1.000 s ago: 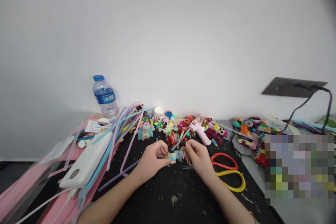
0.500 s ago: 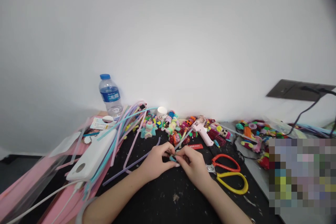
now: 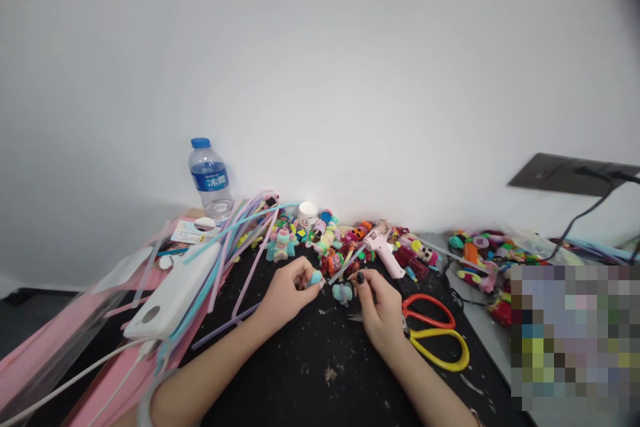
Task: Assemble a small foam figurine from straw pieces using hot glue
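Observation:
My left hand (image 3: 290,290) is closed, pinching a small light-blue fuzzy piece (image 3: 316,277) between thumb and fingers. Just to the right, a pale blue-and-lavender fuzzy piece (image 3: 343,293) is at the fingertips of my closed right hand (image 3: 377,303), which grips its edge. The two pieces are apart. Scissors with one red and one yellow handle (image 3: 440,349) lie beside my right hand, partly behind it. A pink glue gun (image 3: 386,253) rests beyond the hands, its pale glue stick slanting down toward the right fingertips.
Several colourful fuzzy figures (image 3: 283,245) and a paper cup (image 3: 307,215) line the wall. To the left are a water bottle (image 3: 210,180), loose pipe cleaners (image 3: 255,260) and a white power bank (image 3: 173,297) with a cable. More coloured pieces (image 3: 475,257) lie on the right.
My hands, together over one spot before, have moved apart. A light-blue piece now shows in the left and a pale blue-lavender one in the right.

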Available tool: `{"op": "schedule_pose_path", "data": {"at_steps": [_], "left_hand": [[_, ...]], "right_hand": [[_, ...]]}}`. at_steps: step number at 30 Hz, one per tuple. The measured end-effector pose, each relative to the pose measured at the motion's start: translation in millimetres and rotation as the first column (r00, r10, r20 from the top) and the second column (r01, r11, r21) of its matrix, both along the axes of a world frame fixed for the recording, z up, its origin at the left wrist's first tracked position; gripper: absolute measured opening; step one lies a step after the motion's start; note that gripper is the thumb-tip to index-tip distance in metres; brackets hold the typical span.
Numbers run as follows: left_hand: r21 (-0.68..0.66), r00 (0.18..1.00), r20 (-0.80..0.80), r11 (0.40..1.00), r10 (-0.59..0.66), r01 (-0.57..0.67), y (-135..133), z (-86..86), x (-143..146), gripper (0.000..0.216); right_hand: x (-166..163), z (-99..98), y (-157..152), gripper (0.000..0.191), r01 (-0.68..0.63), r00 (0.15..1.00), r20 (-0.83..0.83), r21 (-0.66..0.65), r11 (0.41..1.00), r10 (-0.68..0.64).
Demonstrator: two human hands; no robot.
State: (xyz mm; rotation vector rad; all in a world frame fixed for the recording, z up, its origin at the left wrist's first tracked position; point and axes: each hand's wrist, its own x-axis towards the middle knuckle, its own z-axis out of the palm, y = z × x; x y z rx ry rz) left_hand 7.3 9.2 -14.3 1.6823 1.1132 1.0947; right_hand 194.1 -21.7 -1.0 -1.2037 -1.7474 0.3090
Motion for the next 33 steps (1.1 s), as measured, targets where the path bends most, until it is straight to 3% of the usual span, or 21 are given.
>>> {"op": "schedule_pose_path", "data": {"at_steps": [5, 15, 25, 28, 33], "left_hand": [[-0.079, 0.997, 0.071, 0.997, 0.014, -0.009, 4, -5.6, -4, 0.034], [-0.152, 0.980, 0.199, 0.987, -0.016, 0.047, 1, 4.3, -1, 0.034], [-0.012, 0.984, -0.114, 0.990, 0.140, -0.143, 1, 6.3, -5, 0.037], [0.009, 0.983, -0.124, 0.991, 0.132, -0.132, 1, 6.0, -5, 0.034], [-0.043, 0.994, -0.113, 0.999, 0.010, -0.015, 2, 3.3, -2, 0.019]], "right_hand": [[-11, -4.2, -2, 0.022, -0.034, 0.999, 0.020, 0.005, 0.999, 0.034], [-19, -12.5, -1, 0.023, -0.104, 0.993, 0.048, -0.009, 0.995, 0.104], [-21, -15.2, 0, 0.024, -0.136, 0.988, 0.070, -0.005, 0.991, 0.136], [-21, -16.1, 1, 0.023, -0.138, 0.987, 0.084, 0.004, 0.990, 0.137], [-21, -16.6, 4, 0.023, -0.140, 0.985, 0.107, 0.016, 0.990, 0.138]]}}
